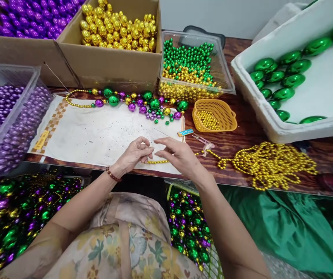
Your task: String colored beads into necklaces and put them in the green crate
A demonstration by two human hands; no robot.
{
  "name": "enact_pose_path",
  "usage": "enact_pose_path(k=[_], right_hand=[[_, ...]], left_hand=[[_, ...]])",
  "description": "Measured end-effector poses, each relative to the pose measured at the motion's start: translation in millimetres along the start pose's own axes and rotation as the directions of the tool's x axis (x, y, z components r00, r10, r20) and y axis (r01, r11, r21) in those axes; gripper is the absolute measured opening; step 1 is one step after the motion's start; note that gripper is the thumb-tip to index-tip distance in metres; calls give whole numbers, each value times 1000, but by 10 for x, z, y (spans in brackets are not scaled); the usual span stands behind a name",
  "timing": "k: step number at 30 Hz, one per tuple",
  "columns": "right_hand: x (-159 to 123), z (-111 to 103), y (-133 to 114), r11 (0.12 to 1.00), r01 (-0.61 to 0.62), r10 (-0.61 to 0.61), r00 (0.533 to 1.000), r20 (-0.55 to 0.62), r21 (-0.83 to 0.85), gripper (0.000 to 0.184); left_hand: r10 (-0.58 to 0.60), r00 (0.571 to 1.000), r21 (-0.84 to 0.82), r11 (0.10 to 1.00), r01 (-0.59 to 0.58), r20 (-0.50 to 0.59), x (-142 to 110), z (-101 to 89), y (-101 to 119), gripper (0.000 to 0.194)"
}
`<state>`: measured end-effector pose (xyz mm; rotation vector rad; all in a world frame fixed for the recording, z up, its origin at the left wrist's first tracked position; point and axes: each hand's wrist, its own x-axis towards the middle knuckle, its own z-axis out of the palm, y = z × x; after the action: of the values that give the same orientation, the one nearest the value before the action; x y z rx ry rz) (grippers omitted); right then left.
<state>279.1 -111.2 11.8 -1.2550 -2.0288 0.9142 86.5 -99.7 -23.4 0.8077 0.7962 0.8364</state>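
My left hand [134,154] and my right hand [178,154] meet over the near edge of a white cloth [96,135]. Both pinch a thin strand of small gold beads [158,161] that runs between them. That strand leads right to a heap of gold bead strings [268,164] on the wooden table. A part-made string of green, purple and gold beads [131,102] lies along the cloth's far edge. A bead bracelet sits on my left wrist.
Cardboard boxes of purple beads [29,17] and gold beads [116,25] stand at the back, a clear tub of green and gold beads [189,66] beside them. A yellow basket [214,115], a white foam tray of green balls [288,73] and a tub of purple beads [6,120] surround the cloth.
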Motion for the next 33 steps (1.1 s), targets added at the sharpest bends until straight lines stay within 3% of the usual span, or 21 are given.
enact_pose_path(k=[5,12,15,18,22,29,33], right_hand=[[95,118,2,996,15,-14,1000,17,-86,18],[50,40,90,993,-36,36,999,-6,-110,23],[3,-20,176,993,-115,115,993,-8,-8,17],[-50,-85,300,956,-231,251,963,-98,180,30],[-93,-97,370,923,-226,294,937,-191,310,33],[-27,89,254,939,-168,207,973,-103,301,25],[4,174,269,888,-238,231,971,64,394,26]], left_hand=[[17,1000,1,1000,-17,19,23,-50,-1,49],[-6,998,65,998,2,60,148,-51,-42,42],[-14,998,60,998,11,61,181,-36,-29,42],[-24,998,23,999,22,57,188,-49,-24,44],[-44,997,8,999,44,59,183,-79,-43,45],[-46,997,44,998,43,68,190,-60,-72,47],[-30,998,69,997,25,64,211,-58,-96,46]])
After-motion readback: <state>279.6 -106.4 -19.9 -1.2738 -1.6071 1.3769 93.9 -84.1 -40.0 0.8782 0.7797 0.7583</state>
